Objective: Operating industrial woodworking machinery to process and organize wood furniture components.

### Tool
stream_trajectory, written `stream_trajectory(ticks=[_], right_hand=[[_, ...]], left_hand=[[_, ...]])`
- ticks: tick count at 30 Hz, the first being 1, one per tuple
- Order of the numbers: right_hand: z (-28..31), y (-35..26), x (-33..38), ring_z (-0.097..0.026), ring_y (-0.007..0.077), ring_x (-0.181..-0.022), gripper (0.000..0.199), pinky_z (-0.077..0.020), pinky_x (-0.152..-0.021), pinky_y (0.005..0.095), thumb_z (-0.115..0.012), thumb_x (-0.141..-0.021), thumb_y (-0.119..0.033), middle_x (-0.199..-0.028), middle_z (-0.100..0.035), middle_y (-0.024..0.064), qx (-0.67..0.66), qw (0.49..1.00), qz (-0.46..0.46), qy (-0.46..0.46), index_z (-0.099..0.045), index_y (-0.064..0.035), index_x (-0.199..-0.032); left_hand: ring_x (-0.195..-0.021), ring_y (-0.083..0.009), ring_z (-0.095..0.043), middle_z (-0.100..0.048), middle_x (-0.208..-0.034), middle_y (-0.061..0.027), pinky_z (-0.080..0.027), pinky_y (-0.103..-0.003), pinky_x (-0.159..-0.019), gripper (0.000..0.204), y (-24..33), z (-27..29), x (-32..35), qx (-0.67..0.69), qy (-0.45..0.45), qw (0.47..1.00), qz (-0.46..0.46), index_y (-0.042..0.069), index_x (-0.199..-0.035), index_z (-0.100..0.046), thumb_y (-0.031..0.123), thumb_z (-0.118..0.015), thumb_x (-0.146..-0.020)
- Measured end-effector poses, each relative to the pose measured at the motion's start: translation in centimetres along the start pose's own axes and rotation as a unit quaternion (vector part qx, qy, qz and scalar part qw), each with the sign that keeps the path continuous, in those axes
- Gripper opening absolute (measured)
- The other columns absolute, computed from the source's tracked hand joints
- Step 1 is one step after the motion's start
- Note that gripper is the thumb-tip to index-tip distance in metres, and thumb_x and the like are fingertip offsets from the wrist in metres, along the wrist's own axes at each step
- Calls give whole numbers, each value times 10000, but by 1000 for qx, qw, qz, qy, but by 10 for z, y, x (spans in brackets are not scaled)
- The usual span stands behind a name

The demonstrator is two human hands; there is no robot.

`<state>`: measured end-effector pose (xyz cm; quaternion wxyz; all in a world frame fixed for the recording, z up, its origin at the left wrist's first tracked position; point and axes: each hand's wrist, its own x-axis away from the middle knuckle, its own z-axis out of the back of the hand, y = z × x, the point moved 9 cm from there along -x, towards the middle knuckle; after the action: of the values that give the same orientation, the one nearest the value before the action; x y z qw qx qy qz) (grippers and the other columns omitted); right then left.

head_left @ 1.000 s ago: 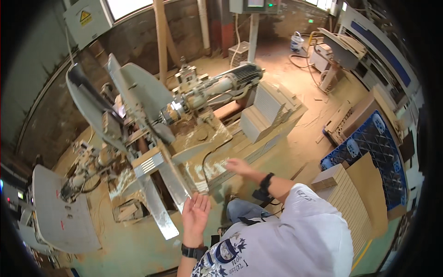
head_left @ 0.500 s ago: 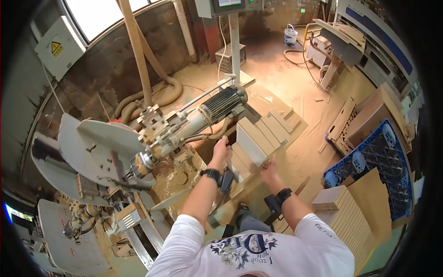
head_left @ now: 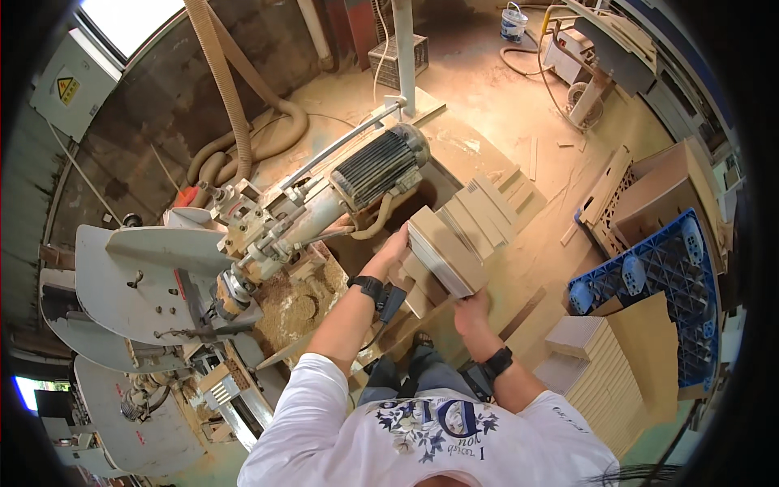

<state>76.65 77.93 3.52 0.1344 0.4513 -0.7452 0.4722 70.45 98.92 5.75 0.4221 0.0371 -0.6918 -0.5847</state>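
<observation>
A stack of thin tan boards (head_left: 448, 258) with pale edges lies between my two hands, tilted a little. My left hand (head_left: 395, 247) grips its left end, fingers partly hidden behind the boards. At the near right corner my right hand (head_left: 472, 313) holds the stack from below, and its fingertips are out of sight. More boards (head_left: 480, 213) lean in a row just beyond the stack, and a few loose boards (head_left: 418, 288) lie under its near side.
To the left stands a machine with a ribbed motor (head_left: 381, 165) and grey guards (head_left: 134, 280). Sawdust (head_left: 296, 308) covers its bed. A pile of boards (head_left: 596, 365) and a blue plastic pallet (head_left: 657, 284) are at the right. Hoses (head_left: 223, 81) hang at the back.
Both hands have closed in on the stack's ends; the right hand now sits against its underside. The stack has turned slightly and shifted toward me. The view has tilted downward.
</observation>
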Motion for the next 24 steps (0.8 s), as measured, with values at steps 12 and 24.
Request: stream_trajectory(ticks=[12, 24], right_hand=[[-52, 34, -2, -406, 183, -1081, 488, -304, -855, 419, -416, -856, -515, -1182, -469, 19, 143, 983, -80, -84, -446, -161, -1190], [-186, -90, 88, -437, 277, -1051, 558, -357, -874, 387, -632, -766, -244, -1249, -424, 147, 586, 616, 475, -226, -414, -103, -1260]], left_hand=[[-1086, -233, -402, -449, -1105, -56, -377, -457, -843, 522, -67, 70, 87, 296, 170, 940, 29, 139, -1131, -441, 566, -358, -842], [-887, -190, -488, -512, -1008, -17, -386, -361, -754, 533, -118, 67, 89, 331, 269, 904, -2, 137, -1062, -451, 604, -391, -812]])
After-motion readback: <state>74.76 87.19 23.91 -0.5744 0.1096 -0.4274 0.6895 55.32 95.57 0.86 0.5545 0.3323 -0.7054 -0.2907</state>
